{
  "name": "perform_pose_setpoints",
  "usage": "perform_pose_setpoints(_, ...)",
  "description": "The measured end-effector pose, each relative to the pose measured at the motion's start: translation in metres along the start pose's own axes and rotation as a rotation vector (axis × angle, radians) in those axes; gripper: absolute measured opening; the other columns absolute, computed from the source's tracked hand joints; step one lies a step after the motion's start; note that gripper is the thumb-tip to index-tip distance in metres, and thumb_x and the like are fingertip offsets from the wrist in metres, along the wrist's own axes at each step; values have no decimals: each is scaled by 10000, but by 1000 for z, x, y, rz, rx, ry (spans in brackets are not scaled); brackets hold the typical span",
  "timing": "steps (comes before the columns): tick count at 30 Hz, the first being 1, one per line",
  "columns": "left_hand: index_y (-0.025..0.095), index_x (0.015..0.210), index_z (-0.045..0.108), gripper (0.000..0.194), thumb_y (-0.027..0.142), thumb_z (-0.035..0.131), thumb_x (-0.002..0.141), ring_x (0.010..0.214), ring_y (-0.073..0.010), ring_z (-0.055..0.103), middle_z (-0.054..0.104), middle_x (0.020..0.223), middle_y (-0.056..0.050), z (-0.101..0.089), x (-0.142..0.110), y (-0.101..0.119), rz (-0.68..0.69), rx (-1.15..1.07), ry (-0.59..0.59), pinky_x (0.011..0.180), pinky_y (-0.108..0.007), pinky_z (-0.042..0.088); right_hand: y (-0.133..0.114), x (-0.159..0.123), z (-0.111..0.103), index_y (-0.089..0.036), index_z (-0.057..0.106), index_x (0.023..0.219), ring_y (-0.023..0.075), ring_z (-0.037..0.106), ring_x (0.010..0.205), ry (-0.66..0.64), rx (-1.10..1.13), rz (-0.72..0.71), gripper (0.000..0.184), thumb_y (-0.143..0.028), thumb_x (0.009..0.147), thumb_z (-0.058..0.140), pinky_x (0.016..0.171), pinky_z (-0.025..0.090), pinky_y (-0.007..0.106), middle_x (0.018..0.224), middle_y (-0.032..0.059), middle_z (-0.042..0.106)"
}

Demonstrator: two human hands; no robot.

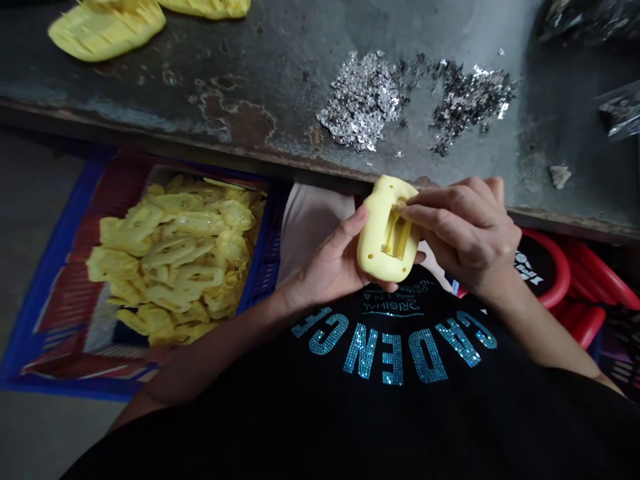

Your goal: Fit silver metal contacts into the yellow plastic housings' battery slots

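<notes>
My left hand is wrapped around a pale yellow plastic casing with a long recessed slot like a battery compartment and small holes near its edges. At the near end of the slot a small metal piece shows. My right hand has thumb and forefinger pinched together at the far end of the slot; whatever lies between the fingertips is too small or hidden to make out. Beyond the hands, a pile of small shiny metal pieces lies on the grey worktable, with a second pile to its right.
To the left, below the table edge, a blue crate holds many yellow plastic parts. More yellow parts lie at the table's far left. Clear plastic bags sit at the right. Red round-rimmed items are below the table's right side.
</notes>
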State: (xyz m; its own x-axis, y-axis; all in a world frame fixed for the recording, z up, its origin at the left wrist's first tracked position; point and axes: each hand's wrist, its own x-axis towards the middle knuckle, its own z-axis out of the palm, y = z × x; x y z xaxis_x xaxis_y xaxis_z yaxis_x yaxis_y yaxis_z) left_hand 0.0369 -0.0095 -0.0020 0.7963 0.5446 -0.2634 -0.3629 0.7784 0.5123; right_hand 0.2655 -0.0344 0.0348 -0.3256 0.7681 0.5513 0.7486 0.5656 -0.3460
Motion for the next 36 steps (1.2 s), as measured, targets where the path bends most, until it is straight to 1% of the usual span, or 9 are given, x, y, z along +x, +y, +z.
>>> perform_pose_setpoints(3, 256, 1564, 586, 785, 681, 835, 952, 1188, -413, 861, 803, 1400, -174, 2, -2, -1, 2, -4, -6, 542, -269, 660, -2, -1, -1, -374, 820, 1354, 258, 747, 958, 39, -41, -16, 274, -310, 1177, 620, 942, 562, 514, 1222, 16, 879)
perform_pose_setpoints(9, 269, 1601, 597, 792, 742, 780, 993, 1258, -413, 831, 789, 1443, -173, 6, -9, -4, 10, 34, -23, 575, -255, 665, -8, -8, 0, -383, 847, 1344, 290, 766, 1000, 21, -15, 11, 266, -418, 1166, 654, 969, 583, 542, 1221, 38, 886)
perform_pose_setpoints(14, 273, 1604, 600, 783, 726, 799, 997, 1210, -407, 856, 799, 1404, -168, 10, -15, -8, 47, 53, -25, 552, -252, 656, -13, -1, -12, -325, 864, 1282, 265, 801, 1007, 69, 68, 1, 213, -270, 1135, 720, 945, 613, 493, 1191, 37, 890)
perform_pose_setpoints(16, 282, 1602, 601, 773, 716, 813, 1000, 1152, -387, 871, 810, 1391, -154, 15, -18, -9, 95, 82, -4, 533, -260, 643, -11, 7, -19, -279, 846, 1313, 284, 813, 1144, 10, 190, 47, 216, -338, 1120, 770, 983, 651, 481, 1267, 73, 873)
perform_pose_setpoints(18, 301, 1610, 601, 788, 711, 849, 985, 1105, -364, 878, 815, 1399, -133, 21, -21, -11, 160, 124, 53, 533, -270, 635, -7, 14, -25, -257, 805, 1403, 297, 791, 1258, -109, 298, 96, 363, -456, 1099, 801, 1027, 682, 471, 1365, 102, 840)
perform_pose_setpoints(24, 339, 1606, 614, 818, 599, 976, 920, 1124, -327, 869, 854, 1325, -77, 25, -30, -22, 294, 239, 208, 767, -308, 675, -7, 22, -33, -217, 719, 1520, 281, 770, 1193, -249, 330, 108, 541, -416, 1031, 836, 1008, 693, 447, 1389, 118, 802)
perform_pose_setpoints(29, 277, 1541, 722, 729, 478, 1013, 903, 1071, -249, 842, 887, 1223, -66, 18, -37, -25, 403, 379, 168, 892, -284, 645, -12, 7, -17, -235, 704, 1496, 273, 751, 1175, -81, 313, 14, 552, -424, 998, 849, 933, 689, 412, 1367, 107, 783)
perform_pose_setpoints(33, 207, 1452, 861, 535, 485, 930, 1000, 1170, -277, 801, 885, 1273, -100, 23, -51, -17, 440, 659, 232, 1024, -317, 624, -19, -9, -2, -273, 683, 1483, 258, 758, 1178, 119, 329, 2, 487, -377, 1026, 816, 880, 703, 371, 1340, 93, 767)
perform_pose_setpoints(36, 217, 1453, 890, 531, 531, 897, 1024, 1035, -270, 774, 885, 1150, -80, 24, -57, -11, 447, 825, 297, 936, -322, 615, -19, -11, 9, -302, 654, 1514, 296, 769, 1229, 167, 314, -6, 524, -363, 1021, 822, 901, 724, 406, 1378, 119, 754)
